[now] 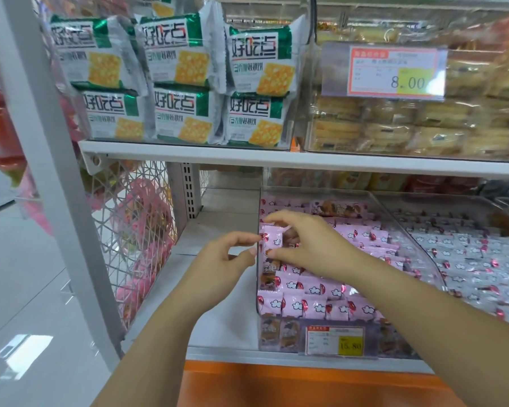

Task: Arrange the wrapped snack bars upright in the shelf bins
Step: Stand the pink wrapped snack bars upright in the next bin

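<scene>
Bar (272,240) in right hand (309,245) sits at bin (258,292) edge.

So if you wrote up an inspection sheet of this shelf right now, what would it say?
Surface: white lower shelf, stock standing on it.
Job's things: clear bin packed with pink wrapped bars; one pink bar upright at its left wall.
Clutter: price tag on the bin front; paler bars next bin over.
Grippers: right hand pinches the pink bar; left hand fingertips at the bin wall, grip unclear.
Cables: nothing seen.
Surroundings: cracker packs on the shelf above; mesh panel to the left.
</scene>
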Tool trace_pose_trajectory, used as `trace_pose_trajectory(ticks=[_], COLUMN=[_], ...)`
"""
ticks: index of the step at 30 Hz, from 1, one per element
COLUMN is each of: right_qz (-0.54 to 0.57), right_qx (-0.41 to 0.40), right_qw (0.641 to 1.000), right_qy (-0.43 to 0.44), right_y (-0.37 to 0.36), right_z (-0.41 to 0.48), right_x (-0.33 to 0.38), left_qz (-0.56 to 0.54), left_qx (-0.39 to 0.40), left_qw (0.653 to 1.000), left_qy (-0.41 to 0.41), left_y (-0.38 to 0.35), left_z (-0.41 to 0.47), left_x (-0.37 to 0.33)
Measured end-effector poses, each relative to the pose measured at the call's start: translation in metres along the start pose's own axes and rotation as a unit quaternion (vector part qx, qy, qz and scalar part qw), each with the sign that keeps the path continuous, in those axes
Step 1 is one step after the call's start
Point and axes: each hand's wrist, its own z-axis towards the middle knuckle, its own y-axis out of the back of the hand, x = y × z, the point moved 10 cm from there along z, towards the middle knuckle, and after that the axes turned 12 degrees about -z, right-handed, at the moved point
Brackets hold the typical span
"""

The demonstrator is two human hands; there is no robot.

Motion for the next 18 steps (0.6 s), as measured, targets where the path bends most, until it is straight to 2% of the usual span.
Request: trace_pose_trajectory(ticks=[2,4,7,9,11,13,15,16,18], right_qz=[0.025,-0.012,-0.118,-0.151,-0.15,-0.084,0.031,0.045,-0.063], right_qx=[-0.039,-0.04,0.046,0.096,0.133,0.144,0.074,0.015,-0.062], right_qw=[0.999,0.998,0.99,0.982,0.979,0.986,0.996,0.997,0.99], right_qy=[0.017,0.053,0.067,0.058,0.038,0.025,-0.032,-0.065,-0.106], right_y=[0.008,0.005,-0.028,-0.044,-0.05,-0.045,-0.019,-0.002,0.023], right_z=[-0.001,-0.003,-0.001,-0.002,-0.003,-0.006,-0.008,-0.007,-0.004], right_x=[0.001,0.004,-0.009,-0.017,-0.023,-0.021,-0.031,-0.043,-0.075], left_qz=[0.001,0.005,-0.002,-0.002,0.007,0.009,0.014,0.015,0.014], left_qx=[0.002,0.008,0.009,0.008,0.005,0.004,0.0,-0.003,-0.007], left_qw=[1.0,1.0,1.0,1.0,1.0,1.0,1.0,1.0,1.0], left_qy=[0.001,0.0,0.0,0.0,0.0,-0.001,0.003,0.005,0.006], left_y=[0.0,-0.002,-0.005,-0.007,-0.007,-0.008,-0.007,-0.007,-0.006], left_z=[0.001,0.002,0.003,0.003,0.002,0.001,0.002,0.002,0.002], left_x=[0.002,0.002,0.001,0.0,0.0,0.0,0.001,0.002,0.002])
